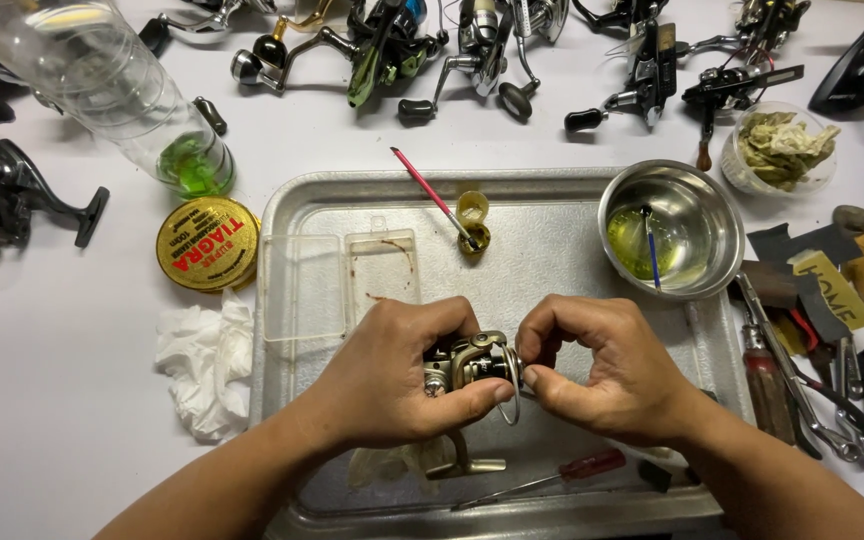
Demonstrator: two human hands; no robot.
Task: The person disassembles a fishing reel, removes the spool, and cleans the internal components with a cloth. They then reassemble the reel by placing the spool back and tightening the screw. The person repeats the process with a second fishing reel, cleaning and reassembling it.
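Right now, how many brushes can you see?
2. A red-handled brush lies on the metal tray, its tip at a small yellow pot. A blue-handled brush stands in the steel bowl. Others may be hidden.

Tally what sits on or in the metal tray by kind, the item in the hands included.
Fishing reel, held by left hand and right hand: 1
Steel bowl: 1
Clear plastic box: 1
Small brushes: 2
Small grease jar: 1
Red-handled screwdriver: 1
Total: 7

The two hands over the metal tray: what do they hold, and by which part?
A small fishing reel. The left hand grips its body; the right hand pinches its front end, by the wire bail.
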